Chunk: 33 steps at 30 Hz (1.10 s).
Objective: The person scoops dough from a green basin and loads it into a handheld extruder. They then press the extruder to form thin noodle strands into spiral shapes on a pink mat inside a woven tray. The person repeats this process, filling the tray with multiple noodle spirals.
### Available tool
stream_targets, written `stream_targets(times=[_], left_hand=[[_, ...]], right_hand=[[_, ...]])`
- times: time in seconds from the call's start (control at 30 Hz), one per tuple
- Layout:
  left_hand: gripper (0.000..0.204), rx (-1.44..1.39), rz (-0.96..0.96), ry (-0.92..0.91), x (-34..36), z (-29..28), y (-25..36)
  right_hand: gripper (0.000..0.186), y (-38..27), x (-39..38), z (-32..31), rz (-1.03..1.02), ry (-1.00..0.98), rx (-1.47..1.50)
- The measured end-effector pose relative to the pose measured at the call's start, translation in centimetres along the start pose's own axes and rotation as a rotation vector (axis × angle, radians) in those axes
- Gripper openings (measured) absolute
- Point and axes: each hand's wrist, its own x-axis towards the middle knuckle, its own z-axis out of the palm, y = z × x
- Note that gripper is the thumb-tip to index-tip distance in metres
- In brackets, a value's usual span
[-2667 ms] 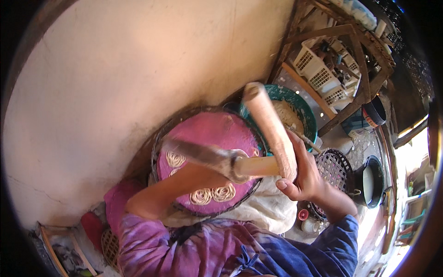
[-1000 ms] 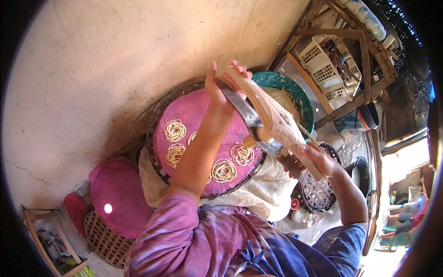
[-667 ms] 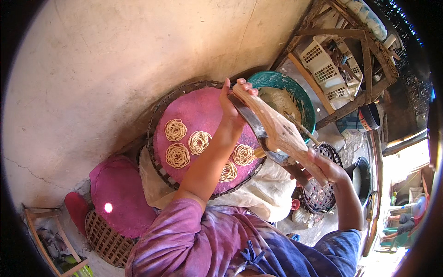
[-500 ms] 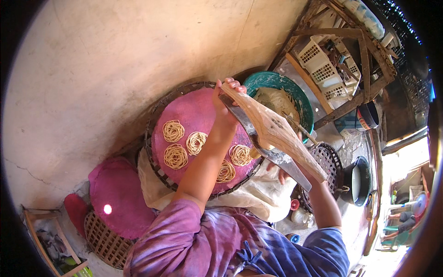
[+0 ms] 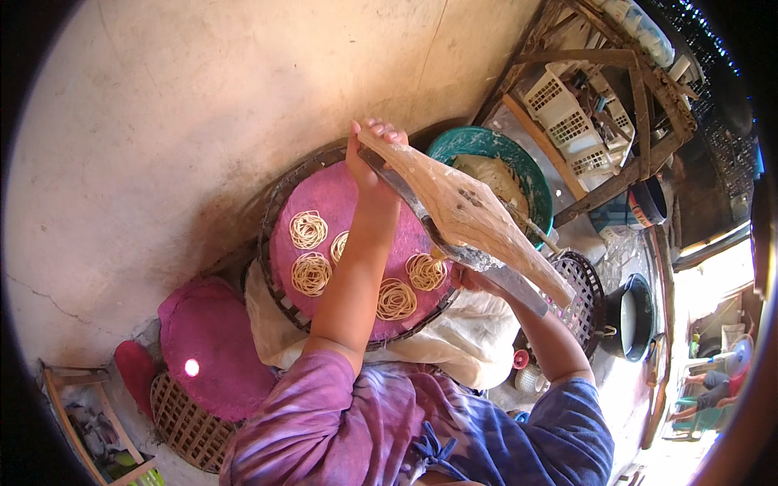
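My left hand (image 5: 378,134) is wrapped around the far left end of a two-armed wooden press (image 5: 474,215), holding its upper wooden arm and lower metal-edged arm together. Beneath the press, my right hand (image 5: 476,280) is curled close to its underside. What lies in its fingers is hidden. Several coiled nests of pale noodle-like strands (image 5: 396,300) rest on a round pink cloth-covered surface (image 5: 324,190) below. One nest (image 5: 426,272) sits right under the press, near my right hand. My left forearm partly covers another.
A green basin (image 5: 531,174) of pale dough stands beyond the press. A dark woven basket (image 5: 585,279) and a black bucket (image 5: 644,316) are at right. Another pink round cover (image 5: 207,340) lies at lower left. A wall (image 5: 203,97) rises behind.
The press and my left hand have shifted left and slightly away. My right hand has moved up and left beneath the press, its spread fingers now curled. The front nest looks fuller.
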Motion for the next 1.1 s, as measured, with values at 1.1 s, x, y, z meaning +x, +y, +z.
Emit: stream_targets(times=[1.1], left_hand=[[0.057, 0.473, -0.134, 0.373, 4.5, 0.7, -0.4]], right_hand=[[0.068, -6.5, -2.3, 8.4, 0.047, 0.412, -1.475]])
